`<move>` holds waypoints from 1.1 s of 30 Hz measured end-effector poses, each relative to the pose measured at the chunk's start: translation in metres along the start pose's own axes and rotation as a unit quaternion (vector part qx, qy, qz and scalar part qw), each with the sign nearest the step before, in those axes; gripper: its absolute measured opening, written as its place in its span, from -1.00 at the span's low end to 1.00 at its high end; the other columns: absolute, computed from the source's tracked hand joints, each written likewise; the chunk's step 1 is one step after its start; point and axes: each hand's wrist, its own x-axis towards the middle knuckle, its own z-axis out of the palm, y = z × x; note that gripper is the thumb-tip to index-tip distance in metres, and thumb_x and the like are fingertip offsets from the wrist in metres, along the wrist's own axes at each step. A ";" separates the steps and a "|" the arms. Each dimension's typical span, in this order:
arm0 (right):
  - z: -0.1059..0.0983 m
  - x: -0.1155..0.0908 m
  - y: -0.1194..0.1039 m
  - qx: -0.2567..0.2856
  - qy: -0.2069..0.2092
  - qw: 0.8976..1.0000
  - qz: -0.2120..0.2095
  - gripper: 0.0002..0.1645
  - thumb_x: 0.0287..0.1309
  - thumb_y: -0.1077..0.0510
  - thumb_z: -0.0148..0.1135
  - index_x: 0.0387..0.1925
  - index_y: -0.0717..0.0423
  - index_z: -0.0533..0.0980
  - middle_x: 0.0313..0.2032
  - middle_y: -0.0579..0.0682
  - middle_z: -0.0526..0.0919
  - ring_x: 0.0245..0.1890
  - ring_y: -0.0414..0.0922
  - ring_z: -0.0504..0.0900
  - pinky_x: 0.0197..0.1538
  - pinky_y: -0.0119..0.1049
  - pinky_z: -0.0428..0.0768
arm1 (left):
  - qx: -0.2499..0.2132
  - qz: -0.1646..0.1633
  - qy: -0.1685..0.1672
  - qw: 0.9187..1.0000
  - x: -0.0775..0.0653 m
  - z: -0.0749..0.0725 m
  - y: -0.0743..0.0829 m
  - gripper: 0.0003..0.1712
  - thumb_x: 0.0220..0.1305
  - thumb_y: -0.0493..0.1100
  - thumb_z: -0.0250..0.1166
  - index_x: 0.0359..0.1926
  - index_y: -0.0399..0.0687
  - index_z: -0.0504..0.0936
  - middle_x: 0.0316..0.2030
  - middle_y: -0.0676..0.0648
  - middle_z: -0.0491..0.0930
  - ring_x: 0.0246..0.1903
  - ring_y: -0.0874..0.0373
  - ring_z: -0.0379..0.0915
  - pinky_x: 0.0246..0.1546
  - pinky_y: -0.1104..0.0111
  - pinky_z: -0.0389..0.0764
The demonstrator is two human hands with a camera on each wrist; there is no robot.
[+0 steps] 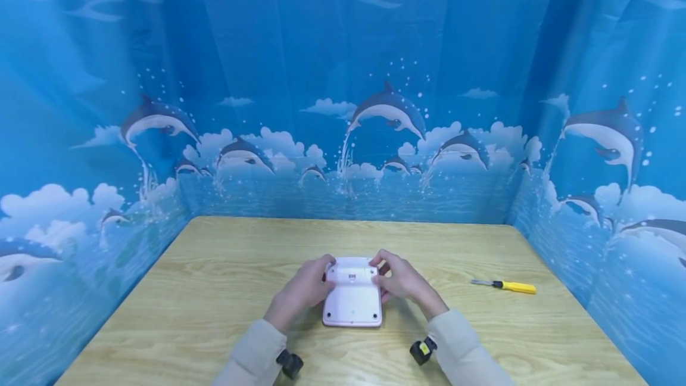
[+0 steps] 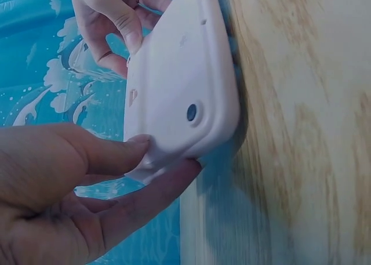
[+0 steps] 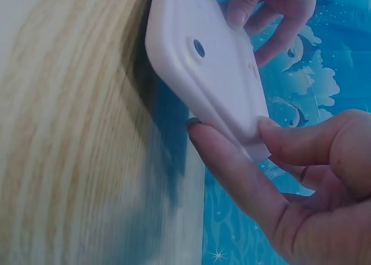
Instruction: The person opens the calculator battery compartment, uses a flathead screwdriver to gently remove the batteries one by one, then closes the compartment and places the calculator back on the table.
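Pale plastic device shows its underside in the head view, held over the wooden table between the left hand and right hand; steadying or turning it seems the step in hand. In the left wrist view, the left hand pinches one edge. In the right wrist view, the right hand pinches the opposite edge; the next move likely calls for both pinches kept even.

Blue dolphin-print curtains on 3 sides; pale wood-grain table, rounded far corners.
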 end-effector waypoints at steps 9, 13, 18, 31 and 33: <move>-0.001 0.002 0.001 0.005 0.015 1.000 0.023 -0.69 0.32 0.38 0.24 0.07 0.18 0.56 -0.12 0.23 0.63 -0.47 -0.02 0.70 -0.38 -0.16 0.78 | -0.009 -0.025 0.000 1.000 0.004 0.002 0.000 -0.47 0.39 -0.30 0.29 0.36 -0.22 0.50 -0.05 -0.21 0.68 -0.26 0.13 0.61 -0.31 0.34 0.69; -0.001 0.004 0.003 0.003 0.015 1.000 0.025 -0.67 0.31 0.38 0.24 0.09 0.18 0.56 -0.12 0.24 0.63 -0.46 -0.02 0.70 -0.38 -0.17 0.78 | -0.015 -0.026 -0.001 1.000 0.005 0.004 -0.002 -0.48 0.39 -0.30 0.30 0.34 -0.22 0.51 -0.11 -0.20 0.68 -0.32 0.15 0.57 -0.37 0.36 0.66; 0.000 0.005 0.003 -0.007 0.016 0.999 0.030 -0.66 0.31 0.37 0.24 0.10 0.17 0.58 -0.12 0.23 0.64 -0.46 -0.03 0.70 -0.39 -0.19 0.77 | -0.020 -0.021 -0.003 1.000 0.005 0.004 -0.003 -0.49 0.37 -0.31 0.31 0.32 -0.25 0.52 -0.19 -0.17 0.67 -0.40 0.16 0.56 -0.43 0.37 0.64; 0.000 0.005 0.008 -0.018 -0.001 0.999 0.031 -0.67 0.34 0.36 0.23 0.11 0.20 0.58 -0.17 0.20 0.64 -0.45 -0.06 0.70 -0.39 -0.20 0.77 | -0.037 -0.032 -0.008 0.999 0.002 0.006 -0.005 -0.53 0.35 -0.36 0.31 0.27 -0.30 0.55 -0.27 -0.18 0.63 -0.54 0.09 0.58 -0.57 0.36 0.62; 0.001 0.006 0.010 -0.019 -0.005 0.999 0.033 -0.67 0.34 0.36 0.23 0.11 0.21 0.58 -0.19 0.19 0.63 -0.44 -0.06 0.70 -0.39 -0.20 0.77 | -0.040 -0.032 -0.010 0.999 0.002 0.006 -0.005 -0.53 0.34 -0.37 0.31 0.26 -0.31 0.55 -0.29 -0.18 0.62 -0.55 0.08 0.58 -0.57 0.35 0.64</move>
